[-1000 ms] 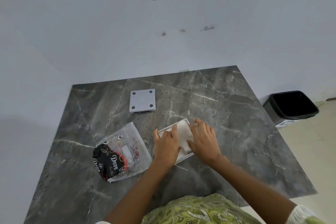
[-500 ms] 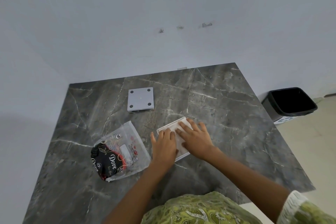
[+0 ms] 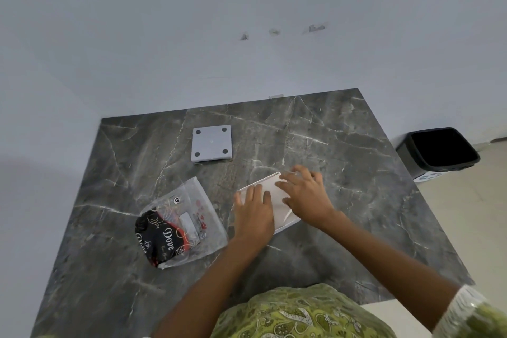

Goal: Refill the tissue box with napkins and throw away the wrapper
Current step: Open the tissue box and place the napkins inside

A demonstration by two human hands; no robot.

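Note:
A white tissue box lies open-side up near the middle of the dark marble table, filled with white napkins. My left hand lies flat on the box's left part, fingers together. My right hand presses flat on its right part, fingers spread toward the far corner. Neither hand grips anything. The clear plastic wrapper, with a black and red print, lies crumpled on the table just left of the box. The grey square lid, with dark feet at its corners, rests farther back.
A black waste bin stands on the floor beyond the table's right edge. A pale wall rises behind the table's far edge. My green patterned clothing fills the bottom of the view.
Both hands have stayed on the napkins in the box. My right hand has slid toward the far right corner and spread flatter. The view has tilted slightly.

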